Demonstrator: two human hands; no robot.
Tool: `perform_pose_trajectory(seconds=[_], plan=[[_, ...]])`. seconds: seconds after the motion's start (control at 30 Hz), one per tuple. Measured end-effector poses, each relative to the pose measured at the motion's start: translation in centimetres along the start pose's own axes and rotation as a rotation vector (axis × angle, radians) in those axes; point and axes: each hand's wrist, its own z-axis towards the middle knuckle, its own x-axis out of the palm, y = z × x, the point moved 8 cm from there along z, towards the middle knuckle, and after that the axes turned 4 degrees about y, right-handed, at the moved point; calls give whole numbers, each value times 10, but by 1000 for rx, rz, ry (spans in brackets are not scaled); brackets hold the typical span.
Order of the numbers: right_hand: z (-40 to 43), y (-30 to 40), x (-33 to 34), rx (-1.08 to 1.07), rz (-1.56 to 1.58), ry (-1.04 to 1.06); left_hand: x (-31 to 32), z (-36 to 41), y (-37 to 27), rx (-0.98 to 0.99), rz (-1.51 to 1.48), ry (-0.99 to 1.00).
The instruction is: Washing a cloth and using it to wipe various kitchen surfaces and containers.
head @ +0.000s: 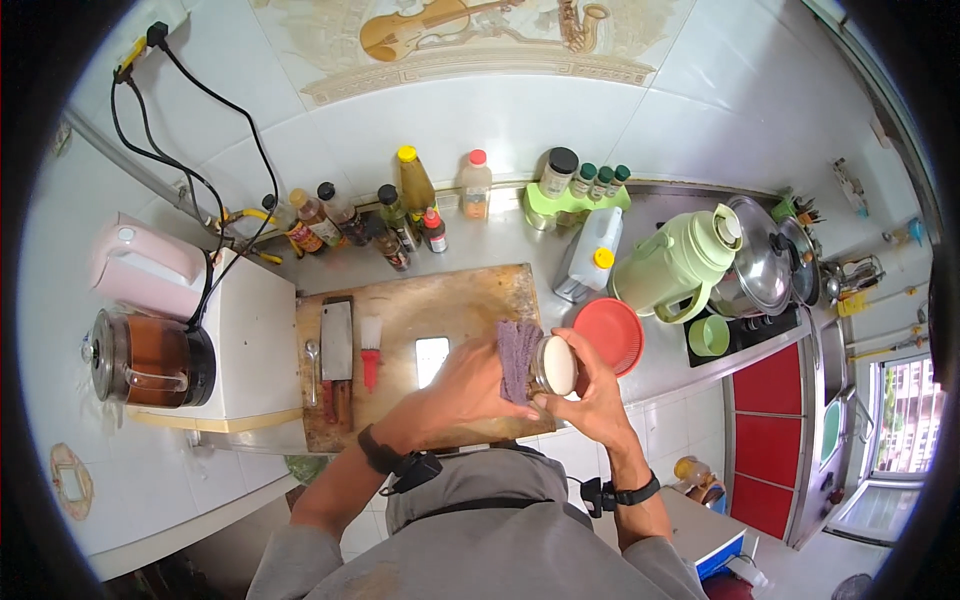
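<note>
A small jar [559, 365] with a pale round top, clear at its side, is tipped sideways above the right edge of the wooden cutting board [465, 296]. My right hand [600, 405] grips it around the top with thumb and fingers. A folded purple cloth [517, 360] lies against the jar's other end, and my left hand [465, 382] holds it there. Part of the jar is hidden by cloth and fingers. On the board lie a spoon [312, 371], a cleaver [337, 341], a red-handled basting brush [370, 352] and a bright-screened phone [432, 360], partly behind my left hand.
Just beyond my right hand sits a red plastic basket [606, 334]. A green thermos jug [667, 262], a plastic jug with yellow cap [591, 251] and a spice rack [577, 201] stand behind it. Several sauce bottles [345, 214] line the wall. At left are a glass kettle [150, 360] and a pink kettle [146, 266].
</note>
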Motion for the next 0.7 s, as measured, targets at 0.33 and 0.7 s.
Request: perform_pose_trajectory(seconds=[0.33,0.7], plan=[[0,21,1,-146,227,-195,15,1,-7,-48,-269,-153],[-3,21,2,-202,193,-297,48,-7,1,-137,-991,119]])
